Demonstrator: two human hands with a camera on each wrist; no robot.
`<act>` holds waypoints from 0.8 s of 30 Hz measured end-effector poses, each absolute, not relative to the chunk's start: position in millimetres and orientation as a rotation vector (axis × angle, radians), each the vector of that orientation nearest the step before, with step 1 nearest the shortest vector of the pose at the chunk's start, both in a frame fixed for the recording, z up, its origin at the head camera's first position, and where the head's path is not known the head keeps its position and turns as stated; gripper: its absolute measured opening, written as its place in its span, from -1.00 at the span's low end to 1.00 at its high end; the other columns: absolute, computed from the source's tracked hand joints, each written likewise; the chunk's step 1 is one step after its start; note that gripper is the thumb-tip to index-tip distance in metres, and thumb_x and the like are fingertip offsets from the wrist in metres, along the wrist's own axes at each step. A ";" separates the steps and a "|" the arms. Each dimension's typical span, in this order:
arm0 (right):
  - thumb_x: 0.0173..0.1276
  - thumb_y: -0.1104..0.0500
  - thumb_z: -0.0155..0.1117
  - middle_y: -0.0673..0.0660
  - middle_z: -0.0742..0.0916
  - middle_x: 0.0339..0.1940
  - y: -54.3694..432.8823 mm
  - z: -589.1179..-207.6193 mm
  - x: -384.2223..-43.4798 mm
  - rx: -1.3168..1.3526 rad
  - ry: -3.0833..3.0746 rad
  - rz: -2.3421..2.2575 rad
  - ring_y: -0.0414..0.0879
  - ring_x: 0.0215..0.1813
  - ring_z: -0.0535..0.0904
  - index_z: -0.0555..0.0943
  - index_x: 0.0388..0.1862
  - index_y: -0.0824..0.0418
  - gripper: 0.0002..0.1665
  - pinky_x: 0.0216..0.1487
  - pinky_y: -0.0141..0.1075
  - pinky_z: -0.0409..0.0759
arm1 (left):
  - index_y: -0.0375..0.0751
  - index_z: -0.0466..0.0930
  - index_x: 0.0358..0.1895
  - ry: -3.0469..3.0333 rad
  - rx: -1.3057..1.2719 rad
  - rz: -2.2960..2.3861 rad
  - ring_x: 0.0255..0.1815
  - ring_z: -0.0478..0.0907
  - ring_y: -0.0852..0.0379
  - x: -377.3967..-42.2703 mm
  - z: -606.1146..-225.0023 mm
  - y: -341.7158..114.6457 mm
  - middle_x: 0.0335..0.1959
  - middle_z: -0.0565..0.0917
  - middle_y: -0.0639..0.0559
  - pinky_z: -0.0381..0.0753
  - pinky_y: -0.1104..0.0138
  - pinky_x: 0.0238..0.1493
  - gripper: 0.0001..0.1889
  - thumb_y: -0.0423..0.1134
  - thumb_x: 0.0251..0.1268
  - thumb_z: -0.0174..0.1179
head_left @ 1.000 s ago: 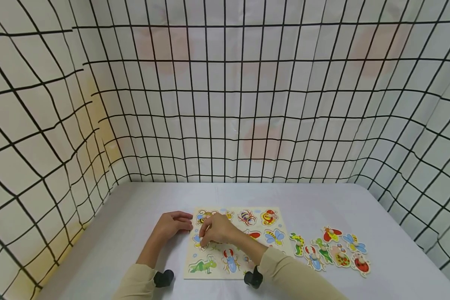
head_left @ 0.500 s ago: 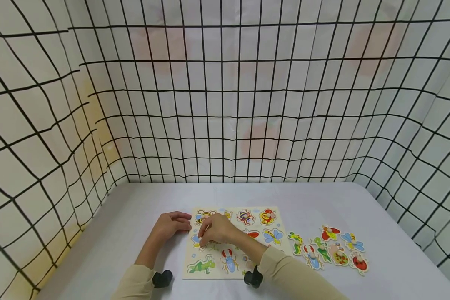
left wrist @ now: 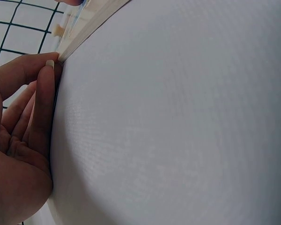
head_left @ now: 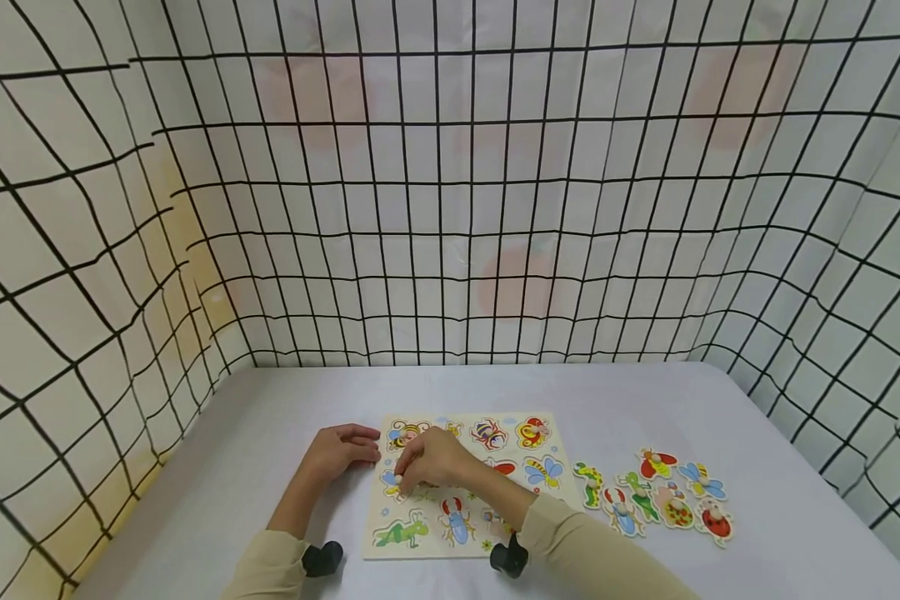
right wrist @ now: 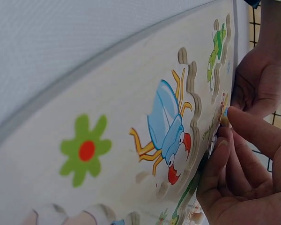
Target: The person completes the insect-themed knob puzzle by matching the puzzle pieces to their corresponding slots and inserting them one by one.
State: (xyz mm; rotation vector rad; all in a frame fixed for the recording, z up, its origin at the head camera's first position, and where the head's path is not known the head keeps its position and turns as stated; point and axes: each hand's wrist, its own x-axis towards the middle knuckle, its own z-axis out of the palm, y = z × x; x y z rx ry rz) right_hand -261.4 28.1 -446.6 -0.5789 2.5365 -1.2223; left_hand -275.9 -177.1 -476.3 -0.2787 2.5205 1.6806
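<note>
Right hand [head_left: 437,460]: thumb and fingers pinch the knob of a blue-winged insect piece [head_left: 391,482], which lies under the fingertips near the left edge of the puzzle board [head_left: 431,552]. Whether it sits flush in its recess: cannot tell (fingers cover much of it). Left hand [head_left: 341,454]: relaxed, fingers together, fingertips against the board's edge, the hand resting on the worktop [head_left: 285,408]. Loose insect pieces [head_left: 677,510] lie beyond the right forearm, off the board. Risks, judged: a slightly rotated piece could jam on the recess rim; an off-centre push could tip it; weak left-hand bracing could let the board slide.
</note>
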 end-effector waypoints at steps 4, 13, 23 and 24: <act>-0.11 0.27 0.66 -0.13 0.72 -0.59 28.5 -445.4 -260.6 -0.580 2.547 -1.216 -0.30 -0.55 0.46 0.82 -0.42 0.13 -0.79 -0.51 -0.47 0.35 | -0.22 0.75 -0.02 2.520 -0.282 1.684 -0.37 0.68 0.12 -275.6 -476.1 -177.1 -0.32 0.80 -0.01 0.67 0.36 -0.27 -0.72 -0.34 0.16 0.41; -0.02 0.25 0.64 -0.08 0.73 -0.56 36.8 -437.9 -256.7 -0.500 2.536 -1.206 -0.23 -0.55 0.52 0.80 -0.35 0.11 -0.78 -0.52 -0.40 0.41 | -0.22 0.75 -0.02 2.521 -0.267 1.682 -0.38 0.68 0.12 -276.6 -477.2 -177.4 -0.30 0.80 -0.01 0.66 0.36 -0.27 -0.72 -0.34 0.17 0.41; 0.05 0.22 0.60 -0.05 0.72 -0.56 59.6 -433.4 -260.2 -0.508 2.558 -1.230 -0.18 -0.52 0.52 0.78 -0.35 0.14 -0.83 -0.49 -0.36 0.42 | -0.21 0.74 -0.03 2.500 -0.286 1.699 -0.35 0.69 0.09 -277.9 -478.1 -179.0 -0.33 0.80 -0.01 0.67 0.35 -0.24 -0.71 -0.35 0.15 0.42; 0.05 0.23 0.60 -0.03 0.72 -0.57 62.2 -433.0 -260.4 -0.512 2.558 -1.240 -0.17 -0.53 0.53 0.78 -0.35 0.16 -0.83 -0.50 -0.36 0.42 | -0.23 0.74 -0.02 2.506 -0.281 1.696 -0.35 0.69 0.09 -277.4 -478.1 -179.1 -0.32 0.80 -0.02 0.67 0.34 -0.24 -0.71 -0.35 0.16 0.42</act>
